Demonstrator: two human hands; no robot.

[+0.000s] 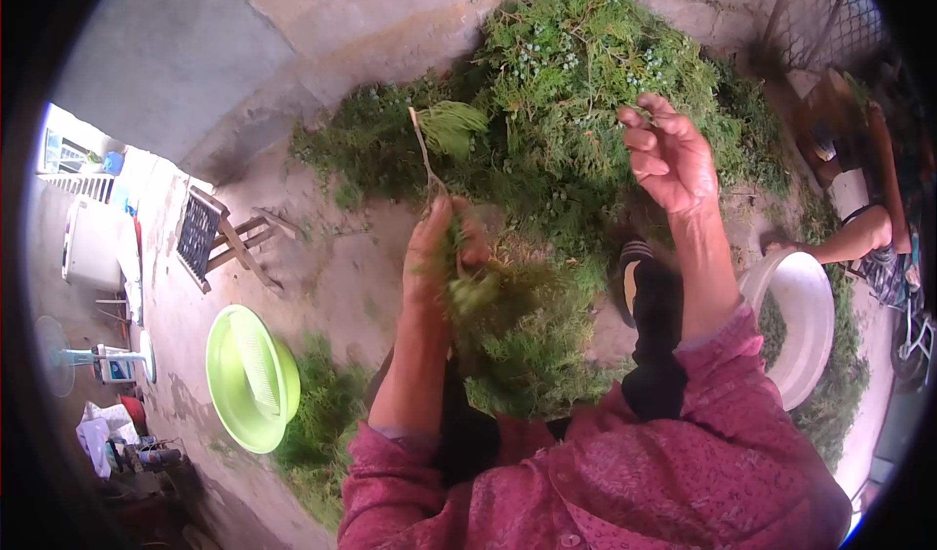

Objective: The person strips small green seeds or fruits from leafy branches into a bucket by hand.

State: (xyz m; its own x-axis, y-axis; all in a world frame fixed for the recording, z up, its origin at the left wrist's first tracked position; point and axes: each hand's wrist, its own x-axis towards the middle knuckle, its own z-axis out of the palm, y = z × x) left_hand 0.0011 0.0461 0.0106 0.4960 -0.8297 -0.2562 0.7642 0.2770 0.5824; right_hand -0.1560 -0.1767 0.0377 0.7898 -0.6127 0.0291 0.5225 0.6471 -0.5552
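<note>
My left hand (439, 252) is wrapped round a thin evergreen branch (426, 150). Its bare woody stem sticks up above the fist with one green spray, and blurred foliage hangs below the fingers. Raised to the right, in front of a big heap of evergreen cuttings (576, 91), is my right hand (673, 160). Its fingers are curled in towards the thumb; a small dark bit may sit between the fingertips, too small to name. The heap carries small pale blue-green cones. More loose sprigs (532, 355) lie between my legs.
A light green basin (224, 394) with a perforated insert stands at left, beside cuttings. Behind it is a folding stool (220, 243). At right, a white tub (815, 325) stands near another person's arm (849, 241). A wall (381, 23) closes off the back.
</note>
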